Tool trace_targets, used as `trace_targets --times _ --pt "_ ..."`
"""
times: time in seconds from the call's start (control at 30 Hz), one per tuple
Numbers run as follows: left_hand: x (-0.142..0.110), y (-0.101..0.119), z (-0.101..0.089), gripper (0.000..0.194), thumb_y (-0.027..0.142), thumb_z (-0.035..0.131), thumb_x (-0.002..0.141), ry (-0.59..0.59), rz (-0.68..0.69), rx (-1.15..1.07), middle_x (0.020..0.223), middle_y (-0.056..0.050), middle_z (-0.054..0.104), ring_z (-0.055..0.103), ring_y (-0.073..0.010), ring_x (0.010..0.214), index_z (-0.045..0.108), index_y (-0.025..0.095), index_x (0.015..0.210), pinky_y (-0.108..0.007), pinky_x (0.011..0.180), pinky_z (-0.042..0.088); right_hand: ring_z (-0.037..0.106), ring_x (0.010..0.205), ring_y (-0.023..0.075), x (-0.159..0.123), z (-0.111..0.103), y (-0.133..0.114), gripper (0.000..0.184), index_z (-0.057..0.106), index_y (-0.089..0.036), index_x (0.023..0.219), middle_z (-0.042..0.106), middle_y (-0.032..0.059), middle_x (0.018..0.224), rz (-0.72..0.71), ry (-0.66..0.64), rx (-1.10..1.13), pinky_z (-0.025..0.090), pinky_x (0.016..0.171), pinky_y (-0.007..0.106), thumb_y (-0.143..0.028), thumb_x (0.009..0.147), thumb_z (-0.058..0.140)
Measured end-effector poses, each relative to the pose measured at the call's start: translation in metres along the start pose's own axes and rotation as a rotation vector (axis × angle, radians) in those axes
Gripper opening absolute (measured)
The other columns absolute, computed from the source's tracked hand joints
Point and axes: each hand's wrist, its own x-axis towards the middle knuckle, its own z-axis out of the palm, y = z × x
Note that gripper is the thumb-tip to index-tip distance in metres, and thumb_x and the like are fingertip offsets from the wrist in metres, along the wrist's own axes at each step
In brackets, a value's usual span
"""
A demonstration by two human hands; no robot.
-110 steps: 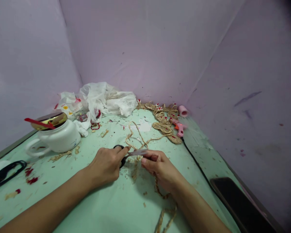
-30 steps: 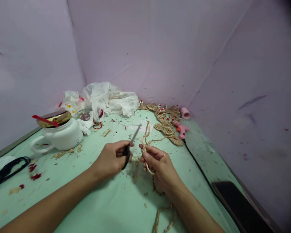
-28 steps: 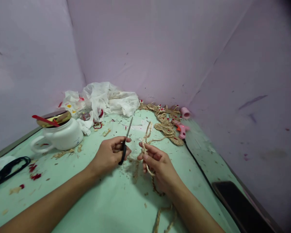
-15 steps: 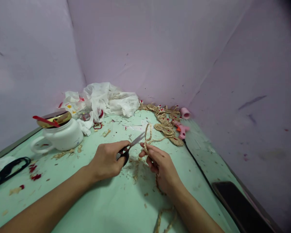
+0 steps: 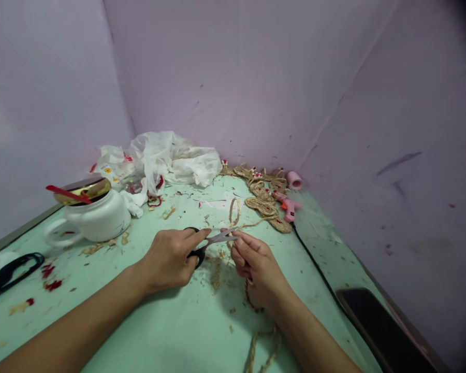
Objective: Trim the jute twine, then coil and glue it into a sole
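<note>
Glossy white ceramic-looking mug (image 5: 105, 216).

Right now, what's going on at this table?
The left hand holds black-handled scissors, blades slightly open around or beside the twine at the right hand's fingertips. The right hand grips that twine. Behind them lie coiled twine pieces with red bits, next to a pink glue gun. Left of them stands a white pot.

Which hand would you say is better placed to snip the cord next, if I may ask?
Probably the left hand: it holds the scissors, blades parted at the cord, which the right hand pinches.
</note>
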Motion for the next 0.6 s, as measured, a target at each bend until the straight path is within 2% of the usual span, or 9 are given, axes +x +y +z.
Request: trace_targets --times 0.2,0.43,0.6 --pt "-0.0001 0.0042 -0.0028 0.056 0.017 0.043 0.068 -0.082 -0.011 -0.020 0.086 -0.005 0.062 0.059 -0.0221 0.073 0.043 0.019 0.124 -0.032 0.060 0.041 0.016 0.040 0.0048 -0.0010 0.0020 0.0034 0.034 0.061 -0.011 0.093 0.035 -0.0084 0.046 0.010 -0.052 -0.074 0.009 0.037 0.021 -0.036 0.070 0.059" --pt "-0.0019 0.0050 -0.0025 0.056 0.011 0.041 0.068 -0.177 -0.028 -0.122 0.093 -0.006 0.064 0.061 -0.0215 0.080 0.043 0.021 0.123 -0.029 0.063 0.042 0.019 0.039 0.0048 -0.0024 0.0010 0.0060 0.030 0.063 -0.012 0.093 0.036 -0.0082 0.045 -0.045 -0.075 -0.169 0.011 0.038 0.021 -0.036 0.077 0.053" --pt "-0.0001 0.0062 -0.0065 0.041 0.010 0.040 0.071 -0.163 -0.047 -0.249 0.069 0.001 0.063 0.056 -0.0134 0.059 0.055 0.022 0.106 -0.022 0.054 0.037 0.023 0.039 0.0040 -0.0008 0.0008 0.0029 0.030 0.064 -0.011 0.093 0.042 -0.0071 0.046 -0.076 -0.028 -0.145 0.014 0.039 0.020 -0.034 0.075 0.056"
